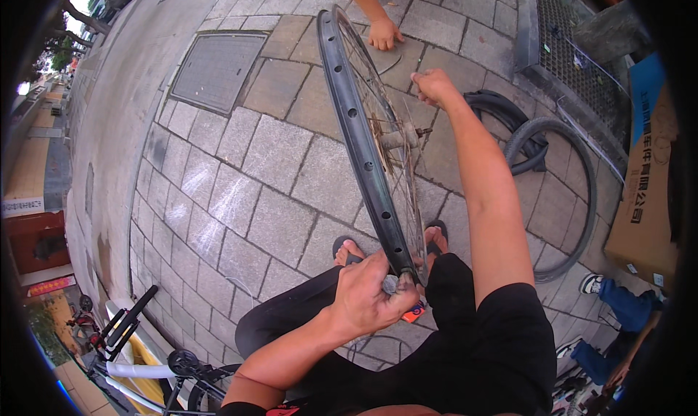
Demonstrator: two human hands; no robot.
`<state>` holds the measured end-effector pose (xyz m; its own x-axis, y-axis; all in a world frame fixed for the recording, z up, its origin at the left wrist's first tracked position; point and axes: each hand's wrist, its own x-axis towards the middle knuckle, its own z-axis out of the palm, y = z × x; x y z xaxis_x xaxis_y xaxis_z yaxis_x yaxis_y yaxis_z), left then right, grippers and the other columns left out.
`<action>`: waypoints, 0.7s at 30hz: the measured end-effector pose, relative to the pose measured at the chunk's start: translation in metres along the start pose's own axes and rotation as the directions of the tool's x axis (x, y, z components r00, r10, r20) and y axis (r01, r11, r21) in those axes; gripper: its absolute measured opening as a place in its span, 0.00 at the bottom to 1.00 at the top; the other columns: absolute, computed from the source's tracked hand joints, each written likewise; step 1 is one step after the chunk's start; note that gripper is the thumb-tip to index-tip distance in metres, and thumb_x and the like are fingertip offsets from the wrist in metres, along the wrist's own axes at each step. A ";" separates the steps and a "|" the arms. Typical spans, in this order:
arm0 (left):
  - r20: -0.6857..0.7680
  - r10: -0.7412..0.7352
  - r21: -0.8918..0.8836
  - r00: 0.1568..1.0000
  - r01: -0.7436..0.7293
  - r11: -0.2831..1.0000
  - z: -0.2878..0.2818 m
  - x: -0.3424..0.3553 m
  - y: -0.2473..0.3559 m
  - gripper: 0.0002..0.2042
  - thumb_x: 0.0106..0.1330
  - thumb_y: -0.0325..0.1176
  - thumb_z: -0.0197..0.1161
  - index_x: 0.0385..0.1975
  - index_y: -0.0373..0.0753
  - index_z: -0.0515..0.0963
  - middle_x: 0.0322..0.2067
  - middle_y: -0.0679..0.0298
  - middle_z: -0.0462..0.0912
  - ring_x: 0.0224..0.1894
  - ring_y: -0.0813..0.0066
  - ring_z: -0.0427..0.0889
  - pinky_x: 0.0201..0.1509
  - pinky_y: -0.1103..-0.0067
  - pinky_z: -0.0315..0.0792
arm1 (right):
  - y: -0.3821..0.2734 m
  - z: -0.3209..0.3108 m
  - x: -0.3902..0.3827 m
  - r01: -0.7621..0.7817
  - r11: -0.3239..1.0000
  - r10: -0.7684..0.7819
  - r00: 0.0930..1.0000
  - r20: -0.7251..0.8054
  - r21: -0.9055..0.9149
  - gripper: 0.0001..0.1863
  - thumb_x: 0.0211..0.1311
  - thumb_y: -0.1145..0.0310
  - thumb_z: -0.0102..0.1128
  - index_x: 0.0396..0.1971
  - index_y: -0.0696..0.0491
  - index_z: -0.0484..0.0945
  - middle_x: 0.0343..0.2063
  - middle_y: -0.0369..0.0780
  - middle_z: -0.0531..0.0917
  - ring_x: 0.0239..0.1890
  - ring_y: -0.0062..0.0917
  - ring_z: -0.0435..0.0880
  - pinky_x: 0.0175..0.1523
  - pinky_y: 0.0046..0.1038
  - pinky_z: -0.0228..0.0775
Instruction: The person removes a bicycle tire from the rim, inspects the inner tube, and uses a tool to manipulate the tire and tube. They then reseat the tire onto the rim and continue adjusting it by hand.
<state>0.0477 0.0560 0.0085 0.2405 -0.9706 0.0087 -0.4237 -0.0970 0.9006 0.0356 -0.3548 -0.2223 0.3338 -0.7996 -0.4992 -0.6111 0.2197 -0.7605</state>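
Note:
A bare bicycle wheel (369,167) stands upright between my feet, leaning slightly, its black rim pierced by a row of holes. Its hub and axle (398,138) and thin spokes show on the right side. My left hand (371,296) is closed round the rim's near end, thumb pressed at the edge; a small greyish thing by the thumb is too unclear to name. To the right of the wheel, my right hand (436,89) hovers with curled fingers; whatever it may hold is hidden. Beyond the wheel, another person's hand (385,34) reaches down to the paving.
A bicycle tyre (590,198) and a bundled black inner tube (502,110) lie on the right. Beyond them are a cardboard box (640,190) and a grated tree pit (574,60). A white bicycle (142,371) is at lower left. A metal cover (218,68) is set into the paving.

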 end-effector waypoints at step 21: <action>-0.015 0.042 0.004 0.999 -0.041 0.999 0.001 0.000 -0.003 0.13 0.60 0.23 0.64 0.45 0.35 0.79 0.38 0.62 0.90 0.25 0.73 0.86 0.33 0.78 0.80 | -0.017 -0.011 0.040 0.102 0.958 -0.114 0.993 -0.027 -0.268 0.36 0.65 0.48 0.64 0.60 0.66 0.76 0.30 0.51 0.88 0.24 0.39 0.86 0.36 0.41 0.79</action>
<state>0.0480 0.0564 0.0048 0.2360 -0.9703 0.0527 -0.4367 -0.0575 0.8978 0.0517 -0.3966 -0.2248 0.3814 -0.8344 -0.3979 -0.7437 -0.0213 -0.6681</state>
